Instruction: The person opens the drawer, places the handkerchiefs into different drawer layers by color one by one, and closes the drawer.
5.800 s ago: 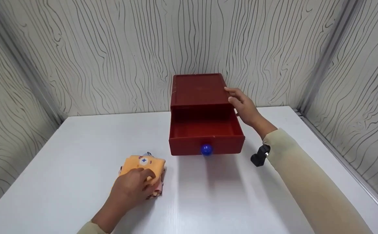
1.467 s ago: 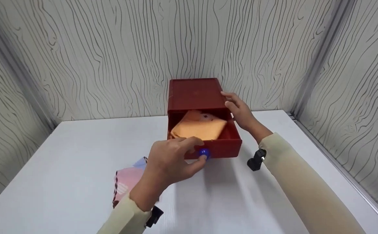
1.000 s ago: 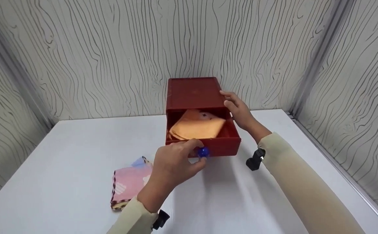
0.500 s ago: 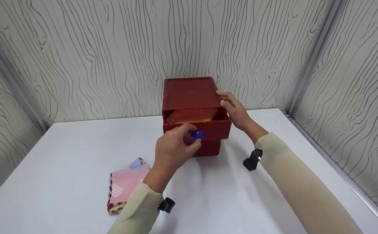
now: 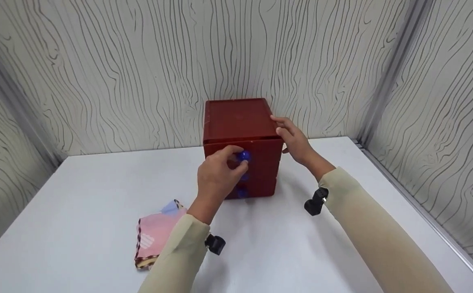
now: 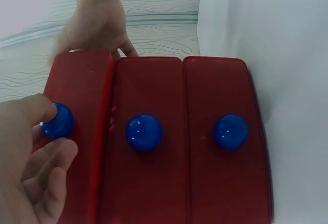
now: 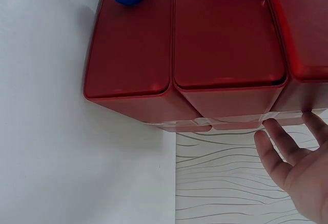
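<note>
A red cabinet (image 5: 238, 118) with three stacked drawers stands near the back of the table. My left hand (image 5: 217, 173) pinches the blue knob (image 6: 60, 120) of the top drawer (image 6: 77, 85) between thumb and fingers. That drawer is nearly flush with the cabinet; the left wrist view shows its front sticking out slightly past the lower ones. My right hand (image 5: 295, 140) rests its extended fingers against the cabinet's right side, near the upper edge. The orange cloth inside the drawer is hidden. On the table to the left lies a folded pink cloth (image 5: 157, 232), partly covered by my left sleeve.
The middle drawer's blue knob (image 6: 144, 132) and the bottom drawer's blue knob (image 6: 230, 131) sit below the held one. The white table (image 5: 98, 191) meets wood-grain panels (image 5: 139, 73) behind and at the sides. Black wrist cameras (image 5: 314, 202) hang from both sleeves.
The orange cloth went from the table into the top drawer. My left hand then took the knob and pushed the drawer inward until the cloth vanished from sight. My right hand stays on the cabinet.
</note>
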A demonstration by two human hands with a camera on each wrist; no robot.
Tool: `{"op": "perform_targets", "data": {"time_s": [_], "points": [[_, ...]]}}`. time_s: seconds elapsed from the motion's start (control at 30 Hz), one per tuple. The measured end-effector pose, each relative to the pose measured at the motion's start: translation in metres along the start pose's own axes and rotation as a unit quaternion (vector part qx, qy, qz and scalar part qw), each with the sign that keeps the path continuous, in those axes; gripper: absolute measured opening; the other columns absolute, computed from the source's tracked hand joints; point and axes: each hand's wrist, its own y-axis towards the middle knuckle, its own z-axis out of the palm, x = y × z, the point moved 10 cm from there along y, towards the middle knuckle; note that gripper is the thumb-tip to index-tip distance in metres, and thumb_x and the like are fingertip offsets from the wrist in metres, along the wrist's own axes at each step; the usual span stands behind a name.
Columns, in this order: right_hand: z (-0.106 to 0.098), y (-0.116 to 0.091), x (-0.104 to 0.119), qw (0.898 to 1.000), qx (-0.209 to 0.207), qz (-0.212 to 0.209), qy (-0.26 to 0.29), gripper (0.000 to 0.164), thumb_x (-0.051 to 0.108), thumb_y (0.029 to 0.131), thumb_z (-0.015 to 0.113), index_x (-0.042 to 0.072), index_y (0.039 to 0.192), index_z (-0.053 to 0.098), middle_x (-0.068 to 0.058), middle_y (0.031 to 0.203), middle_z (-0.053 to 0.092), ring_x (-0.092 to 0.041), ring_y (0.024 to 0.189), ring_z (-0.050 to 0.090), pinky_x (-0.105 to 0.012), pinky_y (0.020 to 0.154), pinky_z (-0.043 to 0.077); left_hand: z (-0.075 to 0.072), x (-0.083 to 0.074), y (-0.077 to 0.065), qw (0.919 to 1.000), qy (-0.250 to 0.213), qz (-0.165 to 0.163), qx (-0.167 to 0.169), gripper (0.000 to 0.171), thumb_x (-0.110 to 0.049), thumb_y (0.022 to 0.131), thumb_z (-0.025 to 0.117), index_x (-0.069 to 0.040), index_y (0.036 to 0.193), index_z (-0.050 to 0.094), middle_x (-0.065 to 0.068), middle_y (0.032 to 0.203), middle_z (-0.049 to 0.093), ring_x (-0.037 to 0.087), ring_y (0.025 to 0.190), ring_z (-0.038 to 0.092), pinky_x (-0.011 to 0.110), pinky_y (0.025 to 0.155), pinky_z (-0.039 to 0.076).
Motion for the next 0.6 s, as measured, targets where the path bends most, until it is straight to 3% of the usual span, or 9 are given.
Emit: {"op": "perform_targets", "data": {"time_s": [0.3,0.47,0.6], "points": [[0.003,-0.002,-0.001,1.0,0.007,0.001,-0.016,0.048,0.033,0.103,0.034,0.025,0.15,0.034,-0.013,0.149,0.044,-0.037,0.116,0.059,-0.038,0.066,0.049,0.008,0.011,0.003,0.9986,-0.027,-0.01,-0.044,0.027,-0.036,0.087,0.071,-0.025,0.112,0.069,-0.006,0.096,0.073,0.01,0.083,0.068,0.025,0.066,0.055],[0.002,-0.003,-0.001,1.0,0.004,0.006,-0.01,0.047,0.033,0.103,0.034,0.025,0.15,0.035,-0.013,0.148,0.044,-0.036,0.119,0.058,-0.039,0.068,0.049,0.009,0.016,0.001,0.9974,-0.048,-0.018,-0.052,0.025,-0.038,0.086,0.072,-0.026,0.108,0.069,-0.007,0.09,0.073,0.008,0.075,0.066,0.024,0.061,0.052],[0.0,-0.002,0.0,1.0,0.004,0.002,-0.004,0.048,0.034,0.104,0.034,0.024,0.151,0.034,-0.013,0.149,0.043,-0.037,0.121,0.057,-0.039,0.067,0.049,0.011,0.022,-0.002,0.9967,-0.06,-0.024,-0.049,0.019,-0.04,0.087,0.07,-0.023,0.096,0.067,-0.008,0.078,0.07,0.006,0.066,0.061,0.024,0.056,0.048]]}}
